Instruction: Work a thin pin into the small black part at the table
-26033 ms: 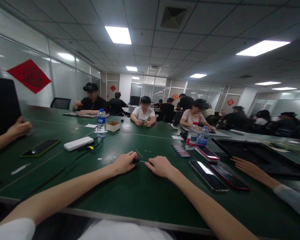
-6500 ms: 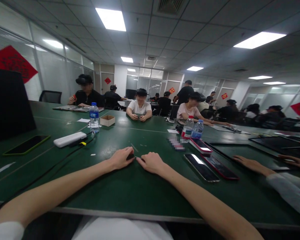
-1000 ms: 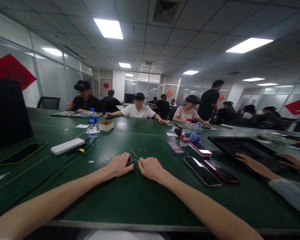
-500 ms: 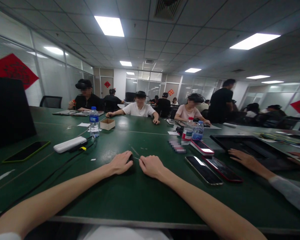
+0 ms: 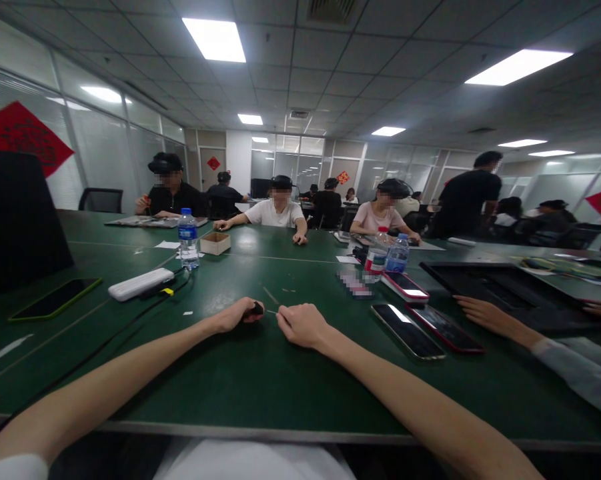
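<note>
My left hand (image 5: 241, 315) is closed around a small black object (image 5: 257, 308) whose end shows at the fingertips. Just to its right, my right hand (image 5: 300, 325) is closed in a pinch on a thin light-coloured piece (image 5: 271, 312) that points toward the left hand. A narrow gap separates the two hands, and both are over the green table (image 5: 230, 387). What kind of object either one is, I cannot make out.
A water bottle (image 5: 188, 240) and an open box (image 5: 215, 243) stand beyond my left hand. Left lie a white power bank (image 5: 141, 284) and a phone (image 5: 56, 299). Phones (image 5: 408, 331) lie right, near another person's hand (image 5: 485, 313) on a black tray (image 5: 510, 287).
My left hand has turned and its fingers have closed round the black object, which was under the palm before. The right hand has hardly moved. A standing person in the background has shifted right.
</note>
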The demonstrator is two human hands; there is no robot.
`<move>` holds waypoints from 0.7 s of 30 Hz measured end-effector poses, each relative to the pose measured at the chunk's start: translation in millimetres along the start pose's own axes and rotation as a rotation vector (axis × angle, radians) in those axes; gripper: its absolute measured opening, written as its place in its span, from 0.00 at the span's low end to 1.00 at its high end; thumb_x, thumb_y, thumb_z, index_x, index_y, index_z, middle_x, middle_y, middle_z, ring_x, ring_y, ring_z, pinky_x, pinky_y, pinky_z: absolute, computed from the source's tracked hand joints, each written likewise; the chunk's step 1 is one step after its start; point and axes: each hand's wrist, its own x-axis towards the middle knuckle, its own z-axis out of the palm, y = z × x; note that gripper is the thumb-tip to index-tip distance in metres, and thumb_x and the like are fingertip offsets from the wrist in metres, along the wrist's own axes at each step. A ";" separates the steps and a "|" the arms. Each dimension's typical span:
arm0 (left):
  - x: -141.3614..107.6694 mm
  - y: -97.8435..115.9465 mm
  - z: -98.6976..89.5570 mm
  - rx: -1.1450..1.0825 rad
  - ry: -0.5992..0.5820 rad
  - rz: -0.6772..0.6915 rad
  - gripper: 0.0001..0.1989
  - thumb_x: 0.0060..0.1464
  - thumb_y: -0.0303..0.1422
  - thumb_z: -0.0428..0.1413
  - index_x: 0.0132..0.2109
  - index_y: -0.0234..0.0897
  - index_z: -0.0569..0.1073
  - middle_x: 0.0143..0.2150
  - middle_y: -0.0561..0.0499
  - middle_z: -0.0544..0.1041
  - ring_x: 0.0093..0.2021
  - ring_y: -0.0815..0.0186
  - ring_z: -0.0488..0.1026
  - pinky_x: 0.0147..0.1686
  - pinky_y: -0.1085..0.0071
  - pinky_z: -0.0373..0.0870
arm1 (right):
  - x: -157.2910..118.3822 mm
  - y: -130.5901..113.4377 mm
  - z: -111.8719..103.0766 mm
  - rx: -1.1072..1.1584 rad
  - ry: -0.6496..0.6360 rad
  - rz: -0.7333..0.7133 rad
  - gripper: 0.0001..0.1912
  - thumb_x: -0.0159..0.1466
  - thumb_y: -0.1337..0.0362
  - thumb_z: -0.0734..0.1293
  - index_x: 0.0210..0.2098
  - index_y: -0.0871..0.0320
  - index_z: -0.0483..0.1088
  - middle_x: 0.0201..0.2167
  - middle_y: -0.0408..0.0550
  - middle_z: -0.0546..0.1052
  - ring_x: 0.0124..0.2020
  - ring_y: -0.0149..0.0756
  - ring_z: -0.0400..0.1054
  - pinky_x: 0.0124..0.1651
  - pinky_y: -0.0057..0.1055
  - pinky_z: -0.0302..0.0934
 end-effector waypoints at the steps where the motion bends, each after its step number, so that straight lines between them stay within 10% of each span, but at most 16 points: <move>1: -0.6 0.3 -0.9 0.020 -0.017 0.005 0.15 0.50 0.36 0.37 0.29 0.33 0.64 0.23 0.54 0.60 0.23 0.70 0.55 0.24 0.73 0.53 | -0.1 -0.2 -0.1 -0.005 -0.004 -0.014 0.22 0.68 0.55 0.47 0.38 0.59 0.68 0.32 0.51 0.76 0.30 0.34 0.70 0.34 0.27 0.56; 21: -2.6 5.4 -4.4 0.093 -0.032 0.017 0.20 0.49 0.33 0.38 0.36 0.28 0.71 0.25 0.51 0.65 0.25 0.69 0.59 0.26 0.73 0.56 | 1.5 1.7 -2.2 -0.019 -0.067 0.022 0.25 0.68 0.53 0.46 0.37 0.59 0.69 0.33 0.52 0.76 0.30 0.35 0.70 0.34 0.28 0.57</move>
